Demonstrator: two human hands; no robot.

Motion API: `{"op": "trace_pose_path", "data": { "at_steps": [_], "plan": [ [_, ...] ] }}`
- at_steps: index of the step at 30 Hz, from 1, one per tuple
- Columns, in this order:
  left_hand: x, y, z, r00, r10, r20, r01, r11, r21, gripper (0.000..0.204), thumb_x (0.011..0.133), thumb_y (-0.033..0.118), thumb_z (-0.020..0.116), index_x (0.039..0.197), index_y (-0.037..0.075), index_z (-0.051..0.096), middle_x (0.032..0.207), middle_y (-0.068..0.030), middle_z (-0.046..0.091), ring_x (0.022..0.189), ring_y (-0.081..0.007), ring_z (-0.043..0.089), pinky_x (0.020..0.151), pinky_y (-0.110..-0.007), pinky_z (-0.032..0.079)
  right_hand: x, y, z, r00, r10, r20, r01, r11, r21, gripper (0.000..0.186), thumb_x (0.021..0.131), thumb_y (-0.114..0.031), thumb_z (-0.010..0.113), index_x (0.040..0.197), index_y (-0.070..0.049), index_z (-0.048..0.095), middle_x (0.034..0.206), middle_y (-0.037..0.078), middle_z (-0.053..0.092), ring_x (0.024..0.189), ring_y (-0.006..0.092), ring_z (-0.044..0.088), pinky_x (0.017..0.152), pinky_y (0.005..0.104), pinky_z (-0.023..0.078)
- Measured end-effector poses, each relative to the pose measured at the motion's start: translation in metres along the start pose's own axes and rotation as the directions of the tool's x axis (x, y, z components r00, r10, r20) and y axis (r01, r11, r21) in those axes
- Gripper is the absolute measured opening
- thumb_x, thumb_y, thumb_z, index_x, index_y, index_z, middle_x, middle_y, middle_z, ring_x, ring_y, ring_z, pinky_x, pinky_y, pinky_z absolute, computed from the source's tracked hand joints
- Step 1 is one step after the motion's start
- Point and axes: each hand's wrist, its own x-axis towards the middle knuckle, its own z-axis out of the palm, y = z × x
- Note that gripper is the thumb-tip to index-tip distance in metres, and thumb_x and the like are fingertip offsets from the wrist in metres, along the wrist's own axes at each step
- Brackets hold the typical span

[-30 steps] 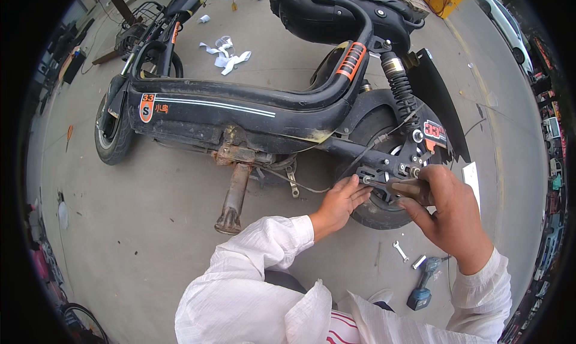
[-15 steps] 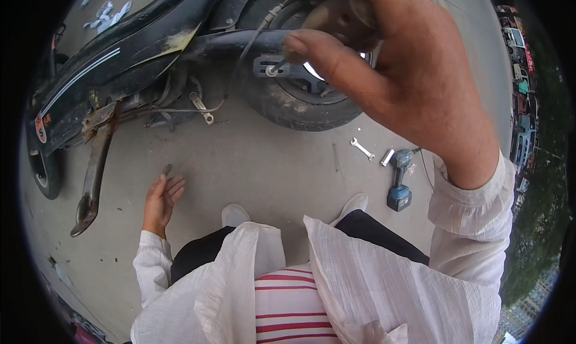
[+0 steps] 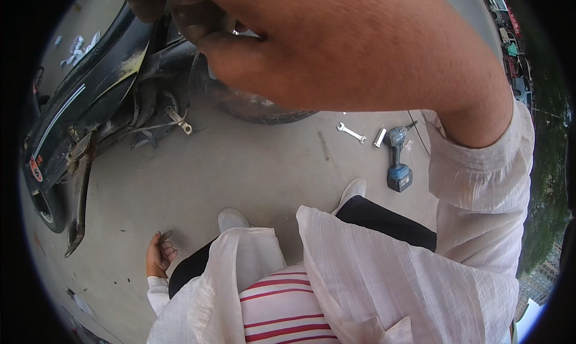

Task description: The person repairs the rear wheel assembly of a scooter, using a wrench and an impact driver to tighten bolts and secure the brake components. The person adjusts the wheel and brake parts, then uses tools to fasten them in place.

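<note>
The right hand (image 3: 336, 44) was raised close to the camera and filled the upper part of the view. Its fingers (image 3: 231, 50) were curled inward around a small metal part (image 3: 237, 32), of which only a sliver showed between them; what kind of part it was could not be told. A thin dark cable (image 3: 193, 74) hung down from under the same fingers toward the scooter (image 3: 84, 104).

The left hand (image 3: 159, 255) was low, at the person's left side, near the concrete floor (image 3: 258, 170). Its fingers were loosely bent, and a small dark object (image 3: 163, 235) lay at the fingertips. Whether the hand gripped it or merely touched it could not be told.

The black scooter lay across the upper left, with its rear tyre (image 3: 258, 107) partly hidden behind the right hand. Its kickstand (image 3: 80, 194) reached down toward the floor on the left. A small metal bracket (image 3: 180, 120) hung on a wire below the frame.

On the floor to the right lay a silver open-ended wrench (image 3: 351, 132). A short silver socket (image 3: 380, 137) was just beside it. A blue cordless driver (image 3: 397, 158) lay next to the socket. All three were well apart from both hands.

The person wore a white overshirt (image 3: 384, 272) over a red-and-white striped shirt (image 3: 282, 308), dark trousers, and white shoes (image 3: 233, 219).
</note>
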Motion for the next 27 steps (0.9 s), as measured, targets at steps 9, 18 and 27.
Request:
{"op": "trace_pose_path", "data": {
  "at_steps": [9, 18, 27],
  "plan": [
    [-0.1, 0.14, 0.315, 0.545, 0.153, 0.825, -0.685, 0.649, 0.331, 0.063, 0.099, 0.042, 0.046, 0.134, -0.01, 0.042, 0.116, -0.0243, 0.06, 0.11, -0.0301, 0.06, 0.097, -0.036, 0.048, -0.013, -0.005, -0.008, 0.998, 0.057, 0.013, -0.058, 0.998, 0.037, 0.044, 0.083, 0.007, 0.059, 0.125, 0.0, 0.045, 0.104, 0.015, 0.062, 0.098, 0.025, 0.066, 0.084, 0.0326, 0.052],
    [-0.076, 0.133, 0.384, 0.47, 0.653, 0.594, -0.55, 0.743, -0.381, 0.049, 0.103, 0.03, 0.039, 0.133, -0.009, 0.037, 0.136, -0.0283, 0.042, 0.131, -0.0351, 0.041, 0.112, -0.041, 0.034, -0.016, -0.008, -0.015, 0.994, 0.103, 0.027, -0.104, 0.992, 0.066, 0.046, 0.081, 0.011, 0.056, 0.124, 0.0, 0.044, 0.106, 0.015, 0.061, 0.102, 0.0262, 0.065, 0.086, 0.0333, 0.051],
    [-0.063, 0.128, 0.4, 0.461, 0.685, 0.565, -0.497, 0.726, -0.475, 0.042, 0.101, 0.026, 0.045, 0.127, -0.008, 0.045, 0.129, -0.026, 0.05, 0.125, -0.0354, 0.048, 0.109, -0.041, 0.041, -0.012, -0.006, -0.021, 0.988, 0.146, 0.053, -0.152, 0.981, 0.121, 0.047, 0.079, 0.015, 0.053, 0.123, 0.001, 0.043, 0.109, 0.016, 0.059, 0.106, 0.0275, 0.064, 0.088, 0.034, 0.051]
  ]
}}
